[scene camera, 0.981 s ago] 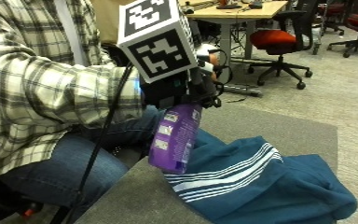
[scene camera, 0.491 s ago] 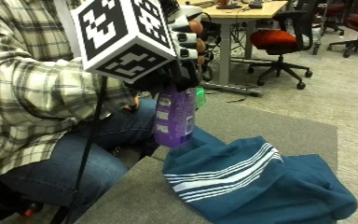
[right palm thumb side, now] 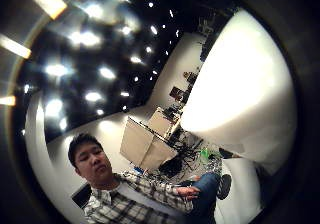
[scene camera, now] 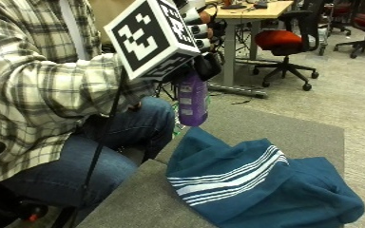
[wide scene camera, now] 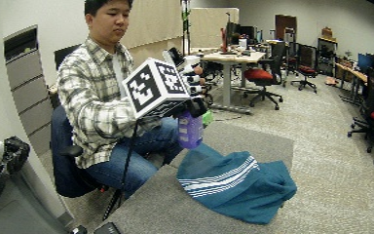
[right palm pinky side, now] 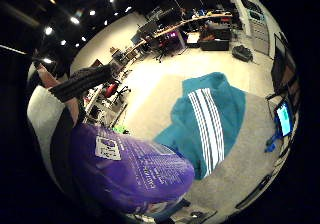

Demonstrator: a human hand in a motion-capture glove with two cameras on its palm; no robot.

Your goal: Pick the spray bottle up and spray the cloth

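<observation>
Item: spray bottle (scene camera: 192,99), risen higher off counter (scene camera: 252,124).
I am keeping fingers (scene camera: 203,43) wrapping it; cloth (scene camera: 258,185) at 5 o'clock, awaiting spray.

An open office with grey carpet (wide scene camera: 329,146). A light wooden desk (scene camera: 258,9) stands behind, with a red-seated swivel chair (scene camera: 283,40) beside it. More office chairs (wide scene camera: 368,122) line the right side. A grey cabinet (wide scene camera: 25,63) stands against the pale wall. Ceiling spotlights (right palm pinky side: 75,20) glow overhead; what crowds the far desks is unclear.
</observation>
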